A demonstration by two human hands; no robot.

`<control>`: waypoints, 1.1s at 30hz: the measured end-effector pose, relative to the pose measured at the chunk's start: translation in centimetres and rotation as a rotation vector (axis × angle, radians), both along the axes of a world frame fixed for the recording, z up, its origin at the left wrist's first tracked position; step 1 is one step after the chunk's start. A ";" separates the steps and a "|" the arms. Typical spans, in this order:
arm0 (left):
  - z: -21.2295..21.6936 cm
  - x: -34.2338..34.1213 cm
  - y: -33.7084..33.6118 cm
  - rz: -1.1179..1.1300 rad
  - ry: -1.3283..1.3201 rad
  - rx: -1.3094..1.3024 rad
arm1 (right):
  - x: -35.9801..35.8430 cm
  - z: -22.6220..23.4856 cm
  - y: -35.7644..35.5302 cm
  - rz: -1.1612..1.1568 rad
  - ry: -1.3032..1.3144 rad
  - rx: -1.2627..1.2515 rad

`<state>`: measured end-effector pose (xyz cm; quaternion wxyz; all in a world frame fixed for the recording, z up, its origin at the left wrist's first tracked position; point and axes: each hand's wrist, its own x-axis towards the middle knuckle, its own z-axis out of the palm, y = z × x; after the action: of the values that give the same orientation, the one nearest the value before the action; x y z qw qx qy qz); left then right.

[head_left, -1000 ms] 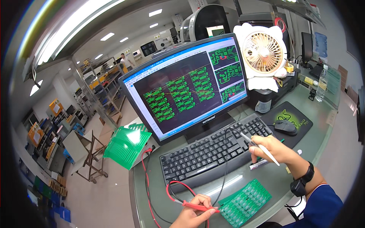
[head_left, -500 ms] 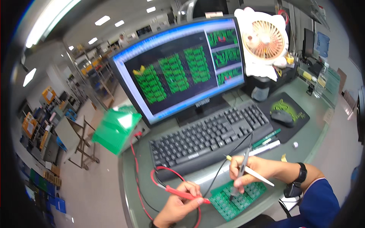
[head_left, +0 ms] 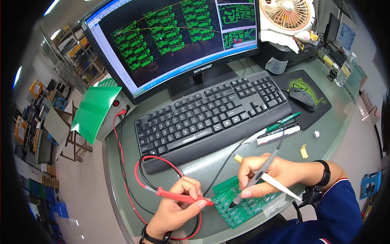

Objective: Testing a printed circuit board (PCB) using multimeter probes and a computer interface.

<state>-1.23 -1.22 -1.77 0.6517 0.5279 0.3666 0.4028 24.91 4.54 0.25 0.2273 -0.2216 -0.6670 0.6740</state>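
My left hand (head_left: pixel 172 209) is closed around a red test probe (head_left: pixel 178 196), its tip at the left edge of a green circuit board (head_left: pixel 235 221). In my right hand (head_left: pixel 278 175) is a grey test probe (head_left: pixel 263 168), gripped like a pen, with its dark tip over the left part of the board; contact with the surface cannot be made out. A white stick with a yellow end (head_left: pixel 282 188) is also tucked between the right-hand fingers. My right hand hides part of the board, which lies near the desk's front edge.
Behind my hands is a black keyboard (head_left: pixel 211 112), with a monitor (head_left: pixel 170 40) showing green circuit patterns beyond it. Markers (head_left: pixel 278 135), a mouse (head_left: pixel 302 99) and a fan (head_left: pixel 286 14) are to the right. Red and black leads (head_left: pixel 122 150) loop at left, near green panels (head_left: pixel 95 112).
The head view has tilted down, so the desk things sit higher in it. Yellow lines now cross the pattern on the monitor. Both hands keep their probes at the board.
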 end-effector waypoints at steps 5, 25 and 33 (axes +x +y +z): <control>0.3 0.1 -0.1 0.030 -0.052 -0.031 | 0.0 0.1 -0.5 -0.096 -0.019 0.045; 0.2 -0.1 0.1 0.083 0.041 0.053 | -0.5 -0.7 -0.2 -0.118 -0.064 0.183; 0.2 -0.1 -0.4 0.095 0.073 0.063 | -0.6 -0.5 -0.4 -0.086 -0.077 0.159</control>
<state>-1.36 -1.66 -1.55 0.6010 0.5445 0.4022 0.4251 24.34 4.09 -0.21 0.2474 -0.2570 -0.7165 0.5995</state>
